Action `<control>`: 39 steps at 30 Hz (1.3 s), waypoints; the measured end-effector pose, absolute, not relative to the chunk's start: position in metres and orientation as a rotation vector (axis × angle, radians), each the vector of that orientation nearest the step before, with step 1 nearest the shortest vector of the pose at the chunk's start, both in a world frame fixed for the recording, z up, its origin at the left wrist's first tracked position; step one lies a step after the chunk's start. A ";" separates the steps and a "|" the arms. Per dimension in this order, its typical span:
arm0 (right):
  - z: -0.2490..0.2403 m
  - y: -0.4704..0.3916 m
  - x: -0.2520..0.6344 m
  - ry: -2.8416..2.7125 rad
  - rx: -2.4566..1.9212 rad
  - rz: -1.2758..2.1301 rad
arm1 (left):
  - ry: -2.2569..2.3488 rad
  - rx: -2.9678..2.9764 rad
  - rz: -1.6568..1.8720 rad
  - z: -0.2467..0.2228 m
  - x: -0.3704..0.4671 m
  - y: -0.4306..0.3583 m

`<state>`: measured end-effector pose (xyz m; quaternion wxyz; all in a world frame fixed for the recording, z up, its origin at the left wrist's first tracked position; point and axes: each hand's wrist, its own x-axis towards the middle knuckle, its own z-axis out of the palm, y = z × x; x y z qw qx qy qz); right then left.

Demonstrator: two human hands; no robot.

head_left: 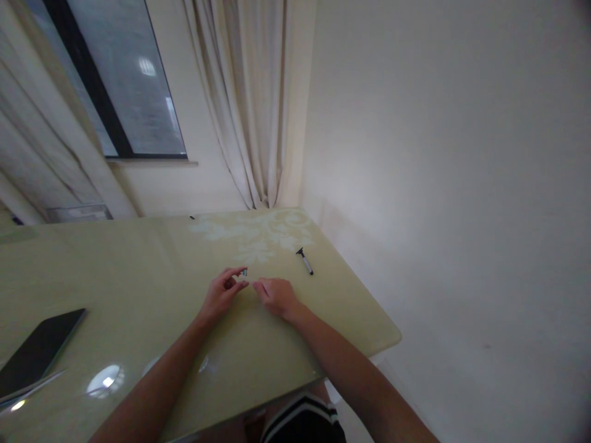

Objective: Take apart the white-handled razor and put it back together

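Closest to us, our two bare arms reach up over the near edge of the table (138,264). The table top is shiny and pale green. Its right edge runs off at a slant toward the far corner, and past that edge there is only floor and a plain wall.

At the near left edge lies a dark phone (39,351), flat, well apart from our hands. The wide stretch of table between the phone and our hands is bare.

Our left hand (223,295) is in the middle of the table. Its thumb and first finger are pinching a small thing (243,272) with a bit of blue-green on it. It is too small for us to tell what it is. Our right hand (276,295) lies just beside the left one, palm down, fingers loosely curled toward the small thing and holding nothing.

Farther on, near the right edge, a razor (305,261) lies flat, apart from both hands.

At the far edge are a curtain (249,104) and a window (124,74).
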<state>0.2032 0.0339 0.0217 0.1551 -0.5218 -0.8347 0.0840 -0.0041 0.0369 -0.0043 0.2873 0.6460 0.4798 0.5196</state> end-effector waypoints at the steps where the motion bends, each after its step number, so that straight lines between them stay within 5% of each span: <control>1: 0.022 0.034 0.203 -2.384 -1.504 0.235 | 1.281 1.733 1.382 -0.004 -0.004 0.037; 39: 0.021 0.035 0.209 -2.382 -1.475 0.226 | 1.252 1.743 1.391 -0.002 -0.005 0.035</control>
